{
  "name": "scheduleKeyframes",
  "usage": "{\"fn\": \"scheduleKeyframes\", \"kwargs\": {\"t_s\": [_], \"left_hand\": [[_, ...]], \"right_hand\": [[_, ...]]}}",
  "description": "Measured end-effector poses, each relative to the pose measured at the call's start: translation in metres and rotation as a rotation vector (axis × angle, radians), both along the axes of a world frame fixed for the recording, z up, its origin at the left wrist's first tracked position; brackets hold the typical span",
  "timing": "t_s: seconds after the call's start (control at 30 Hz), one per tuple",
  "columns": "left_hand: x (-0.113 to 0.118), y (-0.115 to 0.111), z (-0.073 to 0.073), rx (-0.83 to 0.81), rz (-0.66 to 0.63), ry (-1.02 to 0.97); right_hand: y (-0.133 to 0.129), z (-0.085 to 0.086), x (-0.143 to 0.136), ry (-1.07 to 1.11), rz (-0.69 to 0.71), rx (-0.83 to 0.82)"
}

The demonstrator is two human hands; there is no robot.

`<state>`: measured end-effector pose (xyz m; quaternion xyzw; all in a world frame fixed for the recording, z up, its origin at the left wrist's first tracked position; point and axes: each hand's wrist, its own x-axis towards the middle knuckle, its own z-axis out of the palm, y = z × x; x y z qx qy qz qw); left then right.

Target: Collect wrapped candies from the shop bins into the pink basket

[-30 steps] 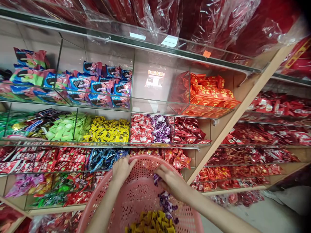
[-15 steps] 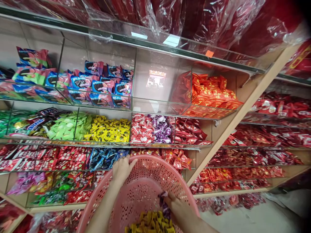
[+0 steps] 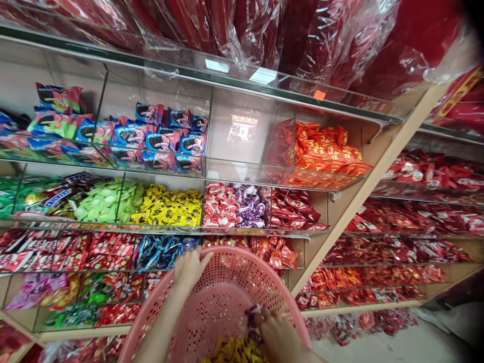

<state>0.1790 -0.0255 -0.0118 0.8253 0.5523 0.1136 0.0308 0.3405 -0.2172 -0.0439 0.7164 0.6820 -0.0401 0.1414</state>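
My left hand (image 3: 189, 269) is closed over the far rim of a pink perforated plastic basket (image 3: 223, 287), its thumb lying along the rim. Inside the basket, on the right, my right hand (image 3: 278, 333) has its fingers curled around purple-wrapped candies (image 3: 252, 320); how many it holds is hidden. Yellow-wrapped candies (image 3: 238, 350) are piled at the bottom, just below and left of that hand. On the shelf beyond the rim lie purple-and-white wrapped candies (image 3: 249, 206) beside red-and-white ones (image 3: 221, 204).
Glass-fronted shelves hold yellow candies (image 3: 168, 206), light green packets (image 3: 108, 201), blue cookie packs (image 3: 159, 138) and orange-red packets (image 3: 327, 148). A slanting wooden upright (image 3: 372, 181) divides them from more red packets on the right. Plastic-wrapped red goods (image 3: 264, 35) fill the top.
The shelves sit slightly lower in view. My right hand has shifted a little down in the basket with the purple-wrapped candies still at its fingers. My left hand keeps its hold on the rim.
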Motion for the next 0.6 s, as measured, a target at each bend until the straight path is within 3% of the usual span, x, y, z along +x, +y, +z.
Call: {"fn": "scheduleKeyframes", "kwargs": {"t_s": [0.17,0.37,0.47,0.6], "left_hand": [[-0.001,-0.001,0.000,-0.021,0.009,-0.006],[-0.002,-0.001,-0.002,-0.018,0.016,-0.011],[-0.002,-0.001,-0.001,-0.008,0.009,-0.015],[-0.001,-0.002,-0.001,-0.008,0.012,-0.018]], "right_hand": [[0.026,0.064,0.004,0.043,0.007,0.194],[0.085,0.144,0.019,0.068,0.060,0.549],[0.118,0.165,0.032,0.036,0.181,0.650],[0.154,0.176,0.046,-0.051,0.250,0.633]]}}
